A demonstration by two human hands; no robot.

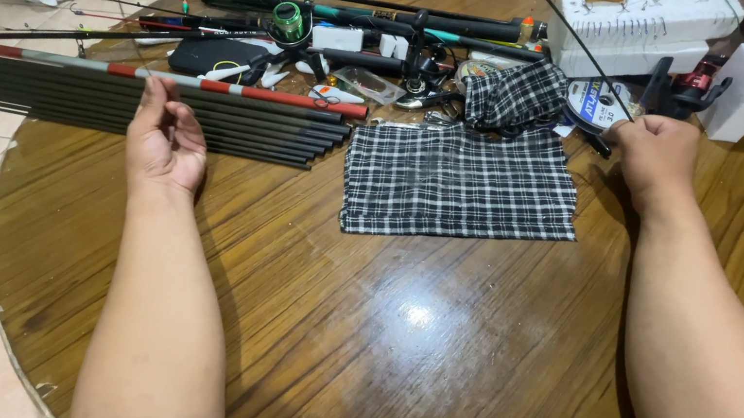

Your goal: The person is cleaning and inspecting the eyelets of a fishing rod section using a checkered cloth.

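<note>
Head view showed the left hand (164, 141) resting half-curled on a row of black rod sections (141, 114) laid on the round wooden table (392, 340), gripping nothing. Right hand (655, 155) was closed around a thin black rod (574, 39) slanting up and away, beside a checked cloth (459, 185).

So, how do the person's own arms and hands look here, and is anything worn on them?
Both arms are bare from the bottom edge of the picture up to the hands: no sleeves, gloves, watch or bracelet show. The left hand and the right hand show no rings on the parts that can be seen. The forearms are broad, and no markings are visible on them.
</note>
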